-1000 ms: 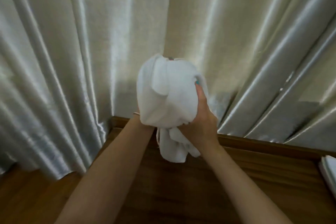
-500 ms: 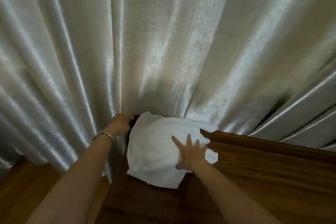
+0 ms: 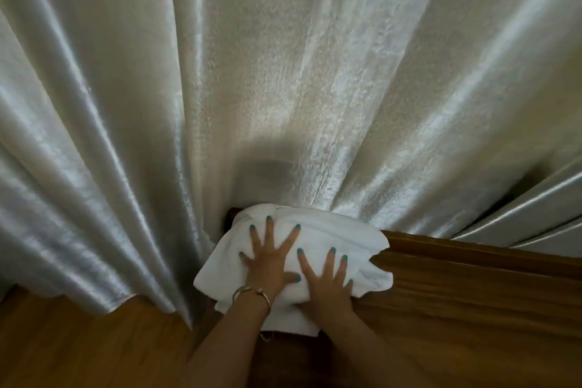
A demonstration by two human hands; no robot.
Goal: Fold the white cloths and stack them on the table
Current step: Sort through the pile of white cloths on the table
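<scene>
A crumpled white cloth (image 3: 343, 239) lies on the far left corner of the wooden table (image 3: 456, 302), its back edge against the curtain. My left hand (image 3: 267, 261) rests flat on the cloth's left half, fingers spread wide. Beside it, my right hand (image 3: 327, 280) presses flat on the cloth's near right part, fingers straight. Both hands touch the cloth from above and neither grips it. The cloth's near edge hangs a little past the table's front left side, under my wrists.
A shiny cream curtain (image 3: 283, 88) hangs in folds right behind the table and fills most of the view, draping down on the left. A raised wooden rim (image 3: 472, 255) runs along the table's back edge. Brown wooden floor (image 3: 63, 346) shows at the lower left.
The cloth went from held bunched in the air to lying on the table corner. My left hand left the curtain and now lies flat on the cloth next to my right hand.
</scene>
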